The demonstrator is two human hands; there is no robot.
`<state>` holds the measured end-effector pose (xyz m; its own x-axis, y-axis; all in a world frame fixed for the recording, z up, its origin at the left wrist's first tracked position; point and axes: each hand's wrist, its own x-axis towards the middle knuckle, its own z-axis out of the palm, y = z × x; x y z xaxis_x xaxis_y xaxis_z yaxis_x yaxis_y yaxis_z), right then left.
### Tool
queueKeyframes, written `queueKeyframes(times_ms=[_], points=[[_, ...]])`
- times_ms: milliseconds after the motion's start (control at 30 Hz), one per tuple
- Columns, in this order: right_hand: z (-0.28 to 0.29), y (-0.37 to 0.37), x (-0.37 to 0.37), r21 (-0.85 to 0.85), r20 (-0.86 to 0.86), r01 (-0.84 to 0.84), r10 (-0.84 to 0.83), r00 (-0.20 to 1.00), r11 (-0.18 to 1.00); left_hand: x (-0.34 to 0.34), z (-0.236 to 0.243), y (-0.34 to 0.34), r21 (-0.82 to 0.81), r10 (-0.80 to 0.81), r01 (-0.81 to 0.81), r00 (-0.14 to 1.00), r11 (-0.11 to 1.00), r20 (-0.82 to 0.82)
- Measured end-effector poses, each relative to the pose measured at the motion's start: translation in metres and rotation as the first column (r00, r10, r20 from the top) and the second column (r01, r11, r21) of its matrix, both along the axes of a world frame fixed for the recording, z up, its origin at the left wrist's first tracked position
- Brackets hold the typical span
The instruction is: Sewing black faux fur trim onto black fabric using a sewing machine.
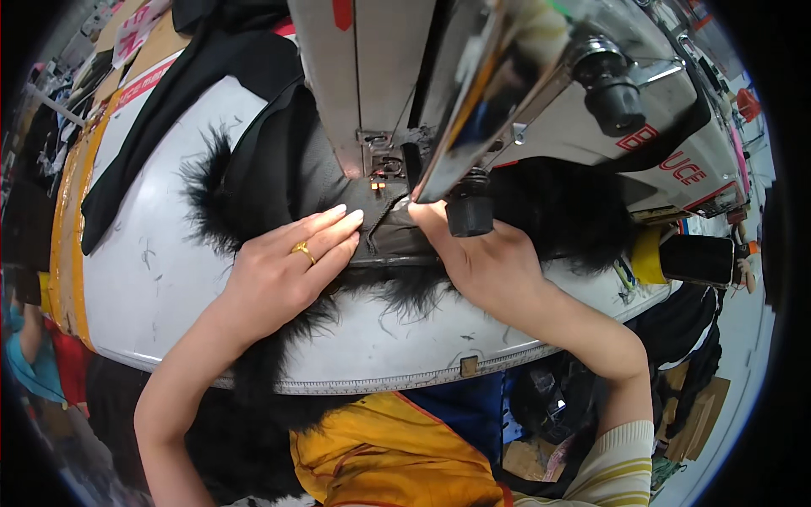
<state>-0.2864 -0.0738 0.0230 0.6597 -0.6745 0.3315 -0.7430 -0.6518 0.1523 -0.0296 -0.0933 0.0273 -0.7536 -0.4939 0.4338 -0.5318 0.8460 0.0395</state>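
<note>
A black fur-trimmed fabric piece [312, 152] lies under the sewing machine's presser foot [380, 169], with a dark seam or strip along it beside the lit needle area. My left hand [291, 275], a gold ring on one finger, rests flat on the piece left of the foot, fingers stretched out. My right hand [490, 270] touches the fabric right of the foot with one digit reaching toward the seam. Its other fingers are partly hidden by a black knob [469, 215], so their grip is unclear.
A white machine table [144, 287] has a ruler along its front edge. Black cloth [177, 101] drapes at the back left. A dark phone [694, 258] sits by a yellow item at right. Another person's arm [29, 334] shows at far left. A second black knob [615, 108] hangs above.
</note>
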Motion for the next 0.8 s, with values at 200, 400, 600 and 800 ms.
queueKeyframes(times_ms=[200, 400, 600, 800], points=[[0.005, -0.002, -0.003, 0.043, -0.041, -0.177, 0.179, 0.983, 0.983, -0.004, 0.008, 0.004, 0.008, -0.006, 0.005, 0.993, 1.000, 0.114], [0.007, -0.016, -0.003, 0.127, -0.038, -0.240, 0.246, 0.968, 0.962, 0.002, 0.002, 0.005, 0.113, -0.019, 0.009, 0.996, 0.994, 0.085], [0.003, -0.020, -0.001, 0.133, -0.046, -0.206, 0.213, 0.976, 0.969, 0.017, 0.005, 0.008, 0.149, 0.044, -0.050, 0.998, 0.988, 0.041], [0.001, -0.025, -0.022, 0.066, -0.084, -0.147, 0.153, 0.985, 0.987, 0.003, 0.001, -0.011, 0.084, -0.012, 0.011, 1.000, 0.996, 0.001]])
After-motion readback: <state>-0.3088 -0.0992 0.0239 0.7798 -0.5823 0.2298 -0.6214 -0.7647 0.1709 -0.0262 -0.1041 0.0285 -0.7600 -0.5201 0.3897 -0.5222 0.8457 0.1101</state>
